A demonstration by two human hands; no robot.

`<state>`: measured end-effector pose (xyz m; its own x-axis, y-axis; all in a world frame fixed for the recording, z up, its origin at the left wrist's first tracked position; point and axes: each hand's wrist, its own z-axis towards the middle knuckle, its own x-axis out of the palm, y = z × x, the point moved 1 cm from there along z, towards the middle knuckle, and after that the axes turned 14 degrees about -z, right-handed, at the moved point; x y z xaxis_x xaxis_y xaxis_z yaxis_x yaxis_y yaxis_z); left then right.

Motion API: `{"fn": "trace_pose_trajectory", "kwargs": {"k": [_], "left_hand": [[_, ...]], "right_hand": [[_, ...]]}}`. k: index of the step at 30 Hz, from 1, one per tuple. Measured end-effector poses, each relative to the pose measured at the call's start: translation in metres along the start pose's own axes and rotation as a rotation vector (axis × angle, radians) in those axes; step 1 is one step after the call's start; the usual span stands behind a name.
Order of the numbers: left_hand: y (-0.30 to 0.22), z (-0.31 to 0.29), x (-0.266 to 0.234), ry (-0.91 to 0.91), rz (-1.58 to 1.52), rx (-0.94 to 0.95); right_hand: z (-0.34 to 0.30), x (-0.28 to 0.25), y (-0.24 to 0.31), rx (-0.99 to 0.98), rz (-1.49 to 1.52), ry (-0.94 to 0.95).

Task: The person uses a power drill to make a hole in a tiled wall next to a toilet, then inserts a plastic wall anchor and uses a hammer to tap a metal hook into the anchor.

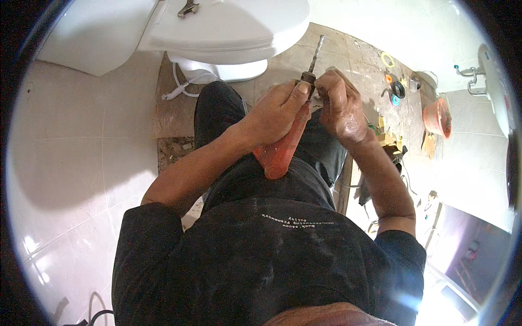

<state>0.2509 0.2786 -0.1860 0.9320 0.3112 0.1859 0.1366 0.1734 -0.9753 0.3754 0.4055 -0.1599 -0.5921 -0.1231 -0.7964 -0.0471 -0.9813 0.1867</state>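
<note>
Gripping the red drill [279,155] near its chuck [308,79], my left hand [281,106] holds it over my lap in the head view, pointing away from me. The spiral bit [317,52] already stands in the chuck, so fitting looks mostly done; whether it is tight, I cannot tell. My right hand [342,108] curls beside the chuck, but whether it grips anything is hidden

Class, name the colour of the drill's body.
The drill's body is orange-red; it shows best in the head view.
</note>
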Motion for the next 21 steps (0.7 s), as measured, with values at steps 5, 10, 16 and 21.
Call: {"fn": "trace_pose_trajectory", "kwargs": {"k": [5, 10, 16, 21], "left_hand": [[0.003, -0.009, -0.004, -0.101, 0.241, -0.002], [0.012, -0.014, -0.007, -0.139, 0.25, 0.099], [-0.001, -0.005, -0.022, -0.068, 0.034, -0.075], [0.004, -0.009, -0.035, -0.123, -0.436, -0.132]], "right_hand": [[0.008, 0.01, 0.036, 0.458, 0.086, 0.062], [0.011, 0.019, 0.05, 0.659, 0.177, -0.056], [0.019, -0.007, 0.064, 0.599, 0.198, -0.116], [0.008, -0.005, 0.059, 0.671, 0.396, -0.282]]}}
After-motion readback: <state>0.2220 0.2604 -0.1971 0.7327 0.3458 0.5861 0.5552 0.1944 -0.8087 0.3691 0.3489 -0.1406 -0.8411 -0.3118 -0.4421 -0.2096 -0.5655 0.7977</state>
